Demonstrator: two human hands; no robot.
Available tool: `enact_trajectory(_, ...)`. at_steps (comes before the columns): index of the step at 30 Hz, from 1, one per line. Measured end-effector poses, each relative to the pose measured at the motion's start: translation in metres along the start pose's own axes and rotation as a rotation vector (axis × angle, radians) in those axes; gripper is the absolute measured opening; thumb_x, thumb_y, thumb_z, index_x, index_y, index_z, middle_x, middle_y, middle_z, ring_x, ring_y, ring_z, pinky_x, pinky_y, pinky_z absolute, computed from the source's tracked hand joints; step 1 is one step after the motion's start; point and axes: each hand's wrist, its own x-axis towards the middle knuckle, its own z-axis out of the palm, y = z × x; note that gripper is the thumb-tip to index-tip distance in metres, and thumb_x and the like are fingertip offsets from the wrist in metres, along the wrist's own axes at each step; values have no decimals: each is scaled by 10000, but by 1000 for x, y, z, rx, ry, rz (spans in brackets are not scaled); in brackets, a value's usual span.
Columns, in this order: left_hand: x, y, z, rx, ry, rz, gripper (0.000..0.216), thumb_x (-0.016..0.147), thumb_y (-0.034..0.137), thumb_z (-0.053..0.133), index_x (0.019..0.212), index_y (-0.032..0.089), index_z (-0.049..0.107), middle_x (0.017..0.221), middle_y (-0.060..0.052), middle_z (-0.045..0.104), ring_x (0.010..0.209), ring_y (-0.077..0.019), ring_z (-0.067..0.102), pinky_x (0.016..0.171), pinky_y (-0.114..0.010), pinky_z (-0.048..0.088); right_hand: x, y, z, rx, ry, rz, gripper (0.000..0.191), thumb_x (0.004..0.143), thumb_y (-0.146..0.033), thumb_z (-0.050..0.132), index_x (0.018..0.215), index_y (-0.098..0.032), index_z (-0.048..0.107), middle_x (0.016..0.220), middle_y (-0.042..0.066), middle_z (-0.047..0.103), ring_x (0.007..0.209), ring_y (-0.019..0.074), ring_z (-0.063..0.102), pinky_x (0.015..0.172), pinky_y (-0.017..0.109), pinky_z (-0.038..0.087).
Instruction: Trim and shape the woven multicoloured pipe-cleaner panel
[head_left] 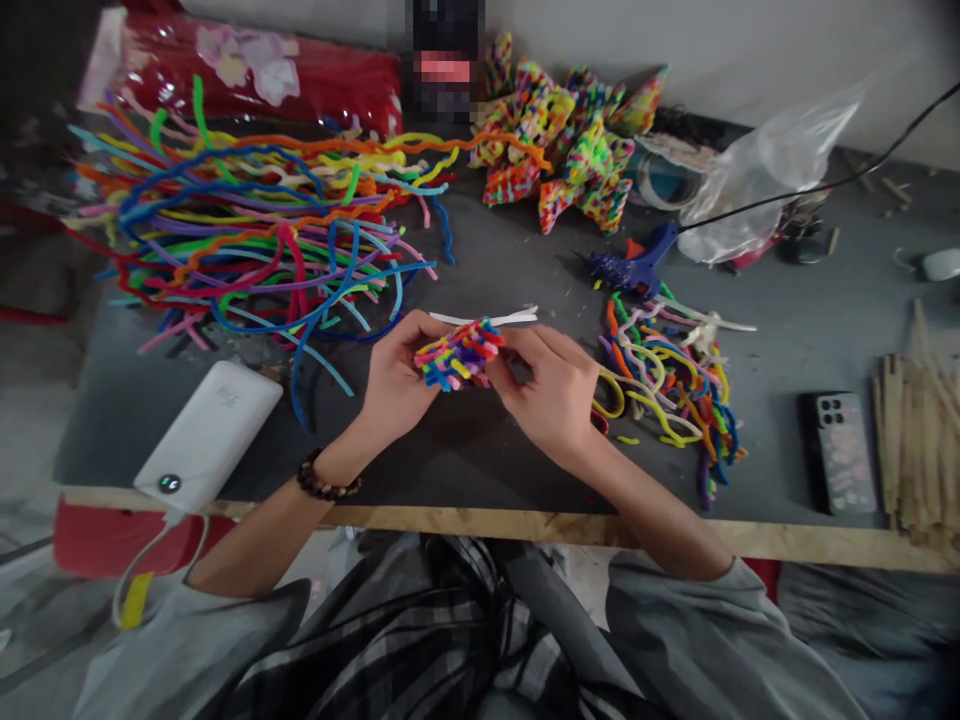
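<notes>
"So, what are the two hands doing?"

"Both are grasping. The left hand (399, 372) grips one end of a small fuzzy piece (459, 357), and the right hand (546, 378) pinches the other. It's held over the tabletop (487, 460), nearer the front edge, midway along."

"And its texture?"

"Soft and knobbly, made of short, bright, many-coloured tufts packed close together."

"Are there similar ones?"

"Yes, puffy pointed shapes (564, 128) clustered by the back edge. They overlap, so I can't give an exact count."

"What fills the back left corner?"

"A tangle of long, fuzzy, bendy stems (274, 225), too many to number, with one glossy red packet (330, 85) behind it."

"How about right of the hands?"

"One heap of shorter, curled pieces (667, 370), then one dark blue glue gun (637, 268) beyond, with one crinkled clear bag (772, 170) towards the back edge."

"Anything hard and smooth?"

"One white power bank (214, 430) near the front left corner, rectangular with rounded corners, and one phone (840, 450) towards the front right corner, just beside a stack of flat wooden sticks (911, 450)."
</notes>
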Motion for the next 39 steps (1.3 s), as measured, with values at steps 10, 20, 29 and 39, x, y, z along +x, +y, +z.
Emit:
enact_trajectory(10, 5, 10, -4, 4, -22, -94, 373, 793, 443, 935, 851, 228, 636, 745, 32, 673, 566, -128, 654, 517, -264, 559, 4, 8, -3, 194, -91, 42, 108, 1007, -232, 729, 1026, -232, 835, 890, 19, 825, 786, 166, 757, 739, 297, 581)
enact_trajectory(20, 2, 10, -5, 78, -32, -33, 315, 770, 361, 937, 905, 208, 697, 786, 14, 704, 629, -129, 661, 545, -242, 531, 2, 2, -4, 178, -54, -13, 175, 1019, -158, 641, 983, -200, 808, 865, 27, 804, 747, 141, 741, 676, 260, 557)
enact_trajectory(29, 2, 12, -4, 70, -56, -57, 254, 815, 323, 905, 919, 210, 703, 756, 23, 700, 576, -122, 663, 516, -239, 557, -3, 3, 6, 39, -9, -97, 196, 1009, -136, 585, 949, -190, 764, 833, 41, 762, 727, 151, 707, 690, 272, 559)
enact_trajectory(39, 3, 1, -6, 56, 2, -160, 404, 780, 444, 938, 1016, 192, 727, 924, -40, 805, 784, -197, 781, 709, -312, 683, 4, 15, 1, 408, -218, 281, 108, 969, -269, 729, 961, -193, 805, 840, 9, 791, 716, 139, 711, 683, 264, 556)
